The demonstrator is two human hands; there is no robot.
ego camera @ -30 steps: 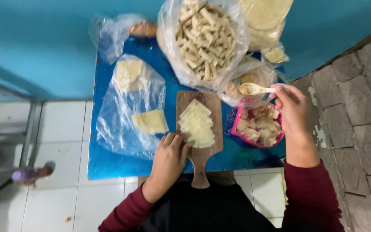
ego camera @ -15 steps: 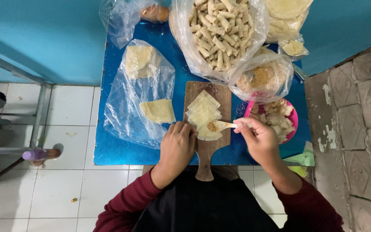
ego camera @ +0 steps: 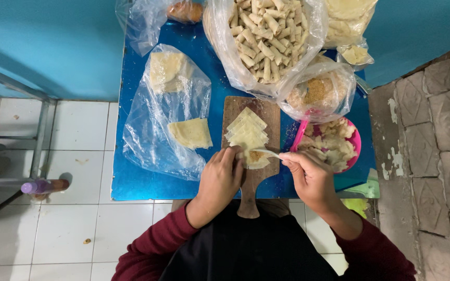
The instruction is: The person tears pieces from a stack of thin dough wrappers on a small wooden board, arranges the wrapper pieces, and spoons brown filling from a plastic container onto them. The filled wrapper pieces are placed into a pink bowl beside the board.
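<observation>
Spooning filling onto the top wrapper (ego camera: pixel 248 136) of the stack on the cutting board (ego camera: pixel 251 156), I see two likely faults: overloading could tear the thin sheet, and a tilted spoon (ego camera: pixel 264 153) could drop filling onto the blue bench (ego camera: pixel 147 182). My right hand (ego camera: pixel 311 179) is nearly closed, pinching the white spoon's handle, bowl over the filling. My left hand (ego camera: pixel 220 179) lies loosely curled, fingertips pressing the wrapper's near edge.

Teal wall (ego camera: pixel 53 47), white tiled floor (ego camera: pixel 79 229), blue table (ego camera: pixel 136 182).
</observation>
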